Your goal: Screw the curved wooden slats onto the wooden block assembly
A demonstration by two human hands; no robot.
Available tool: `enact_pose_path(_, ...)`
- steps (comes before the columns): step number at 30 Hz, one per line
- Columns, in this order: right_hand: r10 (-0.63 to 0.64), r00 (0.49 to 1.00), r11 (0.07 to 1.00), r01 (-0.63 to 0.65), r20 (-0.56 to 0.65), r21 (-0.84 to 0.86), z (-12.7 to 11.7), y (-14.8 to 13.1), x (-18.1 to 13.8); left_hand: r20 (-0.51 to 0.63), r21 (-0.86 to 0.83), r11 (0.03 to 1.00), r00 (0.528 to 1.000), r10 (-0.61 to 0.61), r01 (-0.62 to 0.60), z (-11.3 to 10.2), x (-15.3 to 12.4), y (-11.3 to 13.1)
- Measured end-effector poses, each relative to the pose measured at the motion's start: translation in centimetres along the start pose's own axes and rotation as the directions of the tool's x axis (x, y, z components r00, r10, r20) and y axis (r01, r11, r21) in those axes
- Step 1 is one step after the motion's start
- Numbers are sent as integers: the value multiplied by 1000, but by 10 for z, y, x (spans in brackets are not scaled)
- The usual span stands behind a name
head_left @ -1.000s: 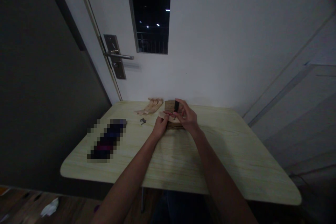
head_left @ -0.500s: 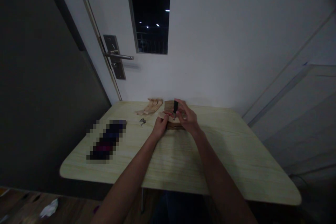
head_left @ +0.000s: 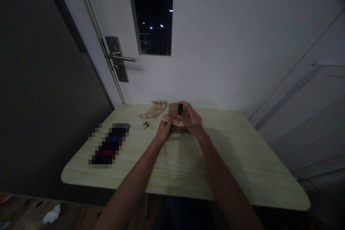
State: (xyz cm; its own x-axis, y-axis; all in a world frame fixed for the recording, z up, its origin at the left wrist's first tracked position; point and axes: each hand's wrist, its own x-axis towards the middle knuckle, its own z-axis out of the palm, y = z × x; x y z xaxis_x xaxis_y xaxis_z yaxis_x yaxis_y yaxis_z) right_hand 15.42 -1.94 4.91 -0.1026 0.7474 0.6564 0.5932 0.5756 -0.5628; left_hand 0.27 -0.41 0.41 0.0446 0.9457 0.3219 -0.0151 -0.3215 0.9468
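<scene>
My left hand [head_left: 163, 130] grips the near left end of a pale curved wooden piece [head_left: 168, 118] that lies on top of a darker wooden block [head_left: 174, 109] at the far middle of the table. My right hand [head_left: 192, 119] pinches a small black-handled screwdriver [head_left: 180, 108], held upright with its tip down on the wooden piece. Both hands meet over the block and hide most of it.
A light wood table [head_left: 242, 165] stands against a white door with a metal handle [head_left: 121, 58]. Several more curved wooden pieces [head_left: 155, 109] lie at the table's far edge. Small metal screws [head_left: 146, 124] sit left of my hands, and a blurred dark object [head_left: 109, 144] lies further left.
The screwdriver's handle shifted slightly in my right fingers; both hands stay on the wooden piece in the same spot. The view drifted a little.
</scene>
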Motion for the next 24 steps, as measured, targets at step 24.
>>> enact_pose_path(24,-19,1000,999,19,-9,-27,4,0,-1,-13,-4,1000,1000,-14,14,0,-1,0)
